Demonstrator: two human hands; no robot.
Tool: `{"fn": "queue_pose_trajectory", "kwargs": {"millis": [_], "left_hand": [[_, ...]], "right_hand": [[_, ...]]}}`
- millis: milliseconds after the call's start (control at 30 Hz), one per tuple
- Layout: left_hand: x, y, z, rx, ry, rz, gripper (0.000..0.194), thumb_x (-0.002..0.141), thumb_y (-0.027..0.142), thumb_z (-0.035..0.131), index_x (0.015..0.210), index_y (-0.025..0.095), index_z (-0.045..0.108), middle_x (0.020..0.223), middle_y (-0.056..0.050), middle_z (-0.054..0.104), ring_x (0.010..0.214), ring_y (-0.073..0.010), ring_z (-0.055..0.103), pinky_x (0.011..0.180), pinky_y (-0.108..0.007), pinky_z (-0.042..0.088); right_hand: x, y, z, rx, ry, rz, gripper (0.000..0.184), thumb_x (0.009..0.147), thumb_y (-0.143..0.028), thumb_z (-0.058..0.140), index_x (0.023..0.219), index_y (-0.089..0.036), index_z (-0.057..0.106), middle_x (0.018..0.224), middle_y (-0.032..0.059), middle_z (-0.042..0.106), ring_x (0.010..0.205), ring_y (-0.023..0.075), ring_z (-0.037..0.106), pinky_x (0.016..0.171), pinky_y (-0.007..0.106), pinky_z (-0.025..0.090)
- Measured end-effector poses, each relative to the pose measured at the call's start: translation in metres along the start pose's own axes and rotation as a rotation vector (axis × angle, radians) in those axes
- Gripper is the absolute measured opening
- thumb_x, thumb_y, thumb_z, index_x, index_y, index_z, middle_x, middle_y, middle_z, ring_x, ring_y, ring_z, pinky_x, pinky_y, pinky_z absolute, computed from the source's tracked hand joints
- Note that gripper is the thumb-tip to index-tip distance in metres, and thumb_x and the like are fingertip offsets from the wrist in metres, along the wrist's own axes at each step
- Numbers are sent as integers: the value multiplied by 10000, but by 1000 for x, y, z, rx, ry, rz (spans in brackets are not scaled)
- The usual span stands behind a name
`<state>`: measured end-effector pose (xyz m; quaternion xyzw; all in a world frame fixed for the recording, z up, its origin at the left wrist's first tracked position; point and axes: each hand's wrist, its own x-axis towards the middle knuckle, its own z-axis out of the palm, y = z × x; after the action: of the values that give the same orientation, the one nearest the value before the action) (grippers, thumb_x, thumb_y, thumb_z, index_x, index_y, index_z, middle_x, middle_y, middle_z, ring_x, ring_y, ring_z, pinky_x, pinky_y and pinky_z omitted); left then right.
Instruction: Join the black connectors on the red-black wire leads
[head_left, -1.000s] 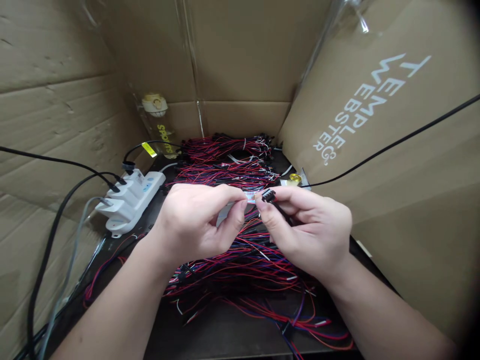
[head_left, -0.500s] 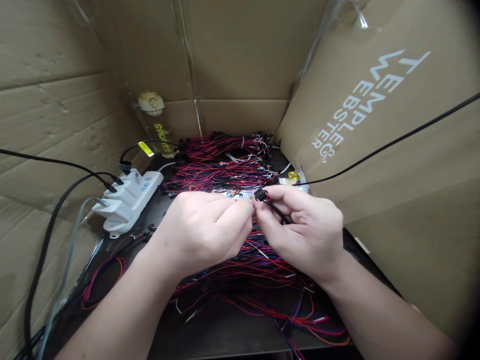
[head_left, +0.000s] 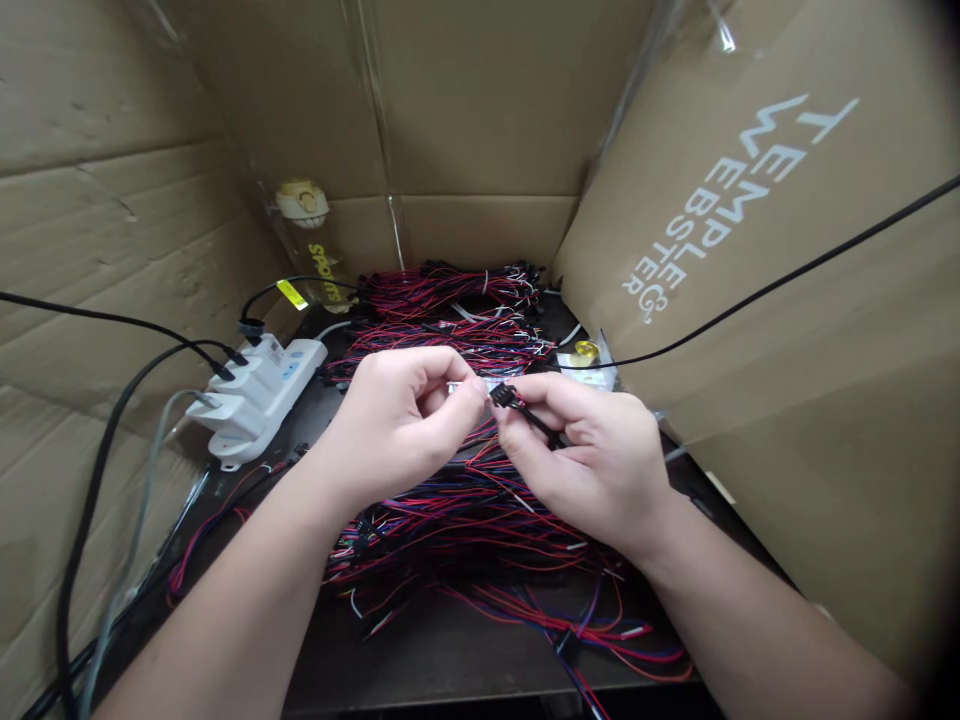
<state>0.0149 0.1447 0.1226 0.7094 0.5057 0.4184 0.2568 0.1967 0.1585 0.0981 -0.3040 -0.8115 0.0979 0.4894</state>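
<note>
Rolled over since the last frame, the left hand (head_left: 409, 425) now shows its thumb, and both hands sit slightly further left. Left of them stands a power strip (head_left: 262, 405). The left thumb and finger are pinched together; what they grip, if anything, I cannot tell. Wires (head_left: 450, 540) spread beneath both hands on the table (head_left: 420, 665). Just right of the left fingertips, a black plug (head_left: 502, 396) is pinched between the right hand's (head_left: 592, 460) thumb and forefinger, apparently steadied for close fingertip work.
</note>
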Motion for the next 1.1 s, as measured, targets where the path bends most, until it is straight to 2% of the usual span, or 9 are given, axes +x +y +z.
{"fn": "queue_pose_trajectory", "kwargs": {"millis": [100, 233, 467, 633, 733, 833, 1000, 1100], "left_hand": [[1, 2, -3, -105, -52, -69, 185, 831, 263, 612, 687, 153, 648, 533, 30, 500, 460, -66, 388, 404, -194, 277], [0, 4, -5, -171, -48, -93, 173, 823, 252, 624, 687, 149, 656, 547, 26, 501, 466, -64, 384, 405, -196, 270], [-3, 10, -5, -209, -37, -63, 181, 847, 260, 636, 705, 150, 659, 524, 40, 462, 445, -54, 355, 392, -192, 242], [-6, 10, -4, -196, -10, -4, 194, 886, 266, 622, 733, 156, 668, 578, 23, 510, 477, -62, 391, 417, -198, 284], [-7, 9, -3, -197, 16, 34, 185, 890, 264, 630, 744, 158, 666, 565, 29, 494, 467, -63, 381, 409, -200, 277], [-8, 8, -1, -190, 39, 74, 173, 897, 260, 630, 760, 160, 664, 558, 34, 484, 453, -61, 366, 396, -199, 267], [-11, 6, -1, -154, 56, 150, 145, 911, 229, 618, 793, 165, 672, 555, 43, 487, 431, -52, 362, 385, -188, 266], [-11, 6, 0, -139, 61, 179, 139, 912, 214, 615, 795, 165, 673, 531, 55, 464, 419, -44, 350, 377, -176, 256]], "right_hand": [[0, -1, 0, -28, 21, -4, 80, 839, -112, 664, 904, -150, 691, 508, -71, 541, 405, 42, 394, 403, 185, 328], [-2, -2, 1, -74, 50, -13, 80, 846, -117, 679, 915, -156, 690, 526, -67, 575, 394, 37, 379, 400, 192, 327], [-6, -3, -1, -162, 64, -64, 113, 892, -146, 648, 968, -173, 726, 672, -1, 723, 519, 92, 618, 541, 193, 488], [-1, -4, -11, -195, -61, -106, 178, 935, -211, 604, 1008, -185, 764, 634, 2, 717, 522, 106, 644, 522, 188, 475], [0, -4, -14, -183, -94, -98, 202, 949, -219, 588, 1025, -187, 772, 636, 4, 720, 531, 113, 654, 532, 190, 491], [-2, -7, -11, -182, -57, -89, 191, 941, -191, 601, 1028, -180, 772, 657, 11, 729, 549, 118, 669, 568, 193, 519], [-7, -12, -3, -206, 90, -59, 122, 926, -182, 655, 987, -166, 759, 700, 14, 746, 555, 115, 674, 622, 196, 560], [-8, -8, 1, -179, 138, -110, 97, 921, -154, 667, 987, -159, 738, 729, -4, 753, 561, 88, 674, 629, 167, 561]]}}
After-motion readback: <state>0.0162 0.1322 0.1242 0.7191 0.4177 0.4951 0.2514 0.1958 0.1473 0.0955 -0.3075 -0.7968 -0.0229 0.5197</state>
